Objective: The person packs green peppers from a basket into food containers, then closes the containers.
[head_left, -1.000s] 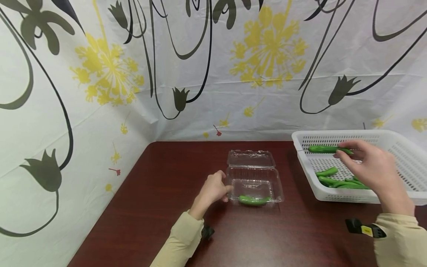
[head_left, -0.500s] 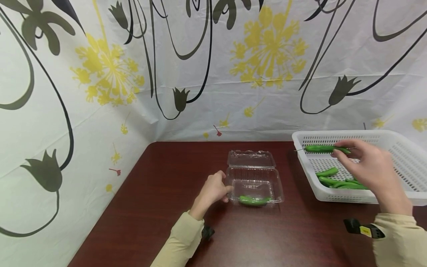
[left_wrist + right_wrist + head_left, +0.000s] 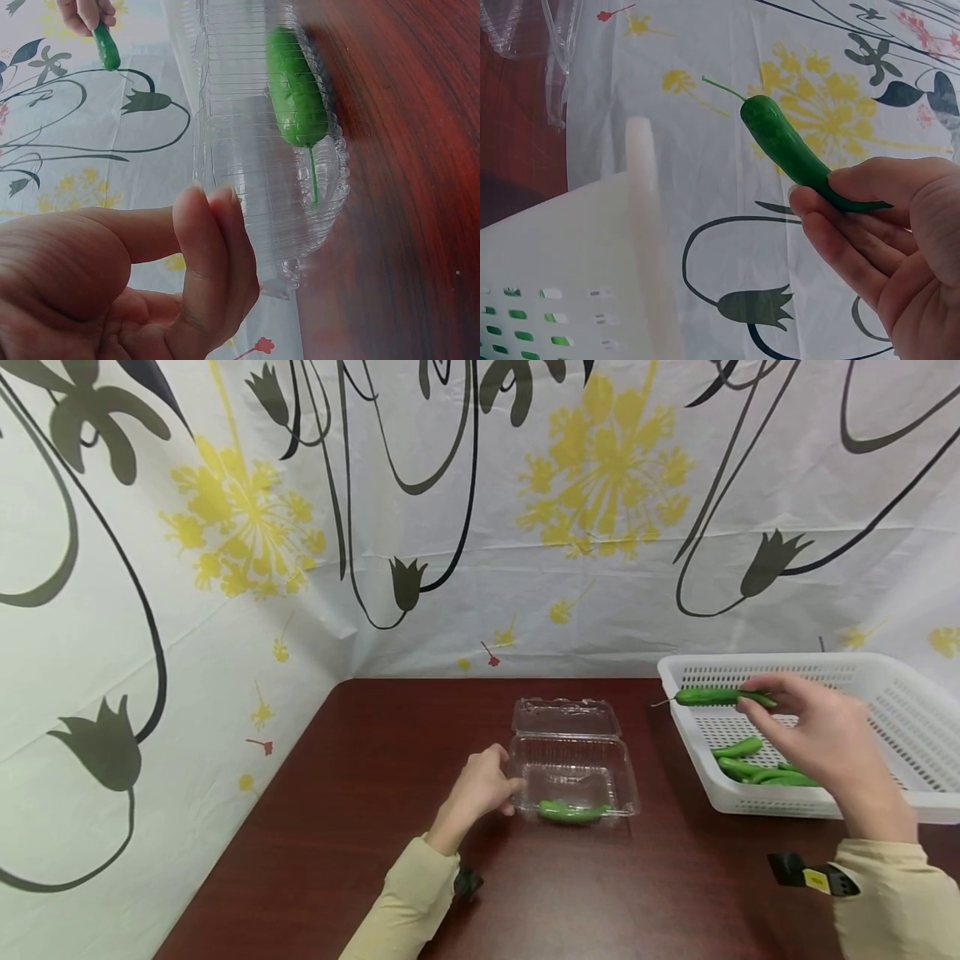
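My right hand [image 3: 821, 731] pinches a green chili pepper [image 3: 708, 697] near its pointed end, above the left part of a white basket [image 3: 693, 768]. In the right wrist view the pepper [image 3: 780, 142] points its thin stem up and left. My left hand [image 3: 480, 785] is at the left edge of an open clear plastic clamshell box [image 3: 626, 777], thumb and curled fingers gripping its rim. One green pepper [image 3: 573, 812] lies along the box's near side; its stem shows in the left wrist view, where the curled fingers [image 3: 206, 262] overlap the box's end.
Several green peppers [image 3: 757, 772] lie in the basket, partly hidden by the right forearm. The box's lid [image 3: 566, 718] is folded back on the dark red table [image 3: 405, 735]. A patterned white cloth [image 3: 450, 527] hangs behind and to the left.
My right hand has drifted left with the pepper, whose stem end now reaches past the basket's left rim. The left hand and the clamshell box have stayed in place.
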`<state>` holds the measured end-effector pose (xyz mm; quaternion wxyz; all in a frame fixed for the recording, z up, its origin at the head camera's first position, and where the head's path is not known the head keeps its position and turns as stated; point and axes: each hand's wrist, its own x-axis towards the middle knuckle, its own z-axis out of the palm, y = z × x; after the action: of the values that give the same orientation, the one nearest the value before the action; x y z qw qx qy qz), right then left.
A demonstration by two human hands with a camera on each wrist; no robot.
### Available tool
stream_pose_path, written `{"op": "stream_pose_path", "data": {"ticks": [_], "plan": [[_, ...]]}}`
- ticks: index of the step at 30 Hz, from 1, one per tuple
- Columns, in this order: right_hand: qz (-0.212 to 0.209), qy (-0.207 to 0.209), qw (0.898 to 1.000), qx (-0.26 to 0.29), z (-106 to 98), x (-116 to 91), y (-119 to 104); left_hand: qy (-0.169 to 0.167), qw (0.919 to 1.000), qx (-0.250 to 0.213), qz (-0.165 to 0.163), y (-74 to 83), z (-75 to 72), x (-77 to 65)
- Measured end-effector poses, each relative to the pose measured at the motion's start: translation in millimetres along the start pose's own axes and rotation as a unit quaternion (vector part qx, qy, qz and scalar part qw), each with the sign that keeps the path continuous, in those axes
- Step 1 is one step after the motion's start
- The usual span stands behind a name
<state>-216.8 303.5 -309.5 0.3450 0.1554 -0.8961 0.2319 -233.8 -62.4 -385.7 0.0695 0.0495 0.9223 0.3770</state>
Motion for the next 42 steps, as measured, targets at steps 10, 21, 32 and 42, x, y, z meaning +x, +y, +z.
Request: {"op": "stream_pose_path", "data": {"ticks": [10, 21, 32, 42], "plan": [[-0.012, -0.008, 1.0, 0.008, 6.3, 0.3, -7.9, 0.001, 1.0, -0.002, 0.001, -0.3, -0.3, -0.7], [-0.033, -0.01, 0.999, 0.01, 11.9, 1.9, -15.9, 0.0, 1.0, -0.009, -0.002, 0.9, 0.3, -0.8], [-0.034, -0.029, 0.999, 0.01, 16.7, 2.6, -22.3, -0.002, 1.0, 0.0, -0.003, 1.3, -1.0, -1.9], [-0.046, -0.043, 0.998, 0.009, 22.2, 1.9, -26.3, -0.005, 1.0, 0.0, -0.006, 1.5, -0.8, -1.3]]}}
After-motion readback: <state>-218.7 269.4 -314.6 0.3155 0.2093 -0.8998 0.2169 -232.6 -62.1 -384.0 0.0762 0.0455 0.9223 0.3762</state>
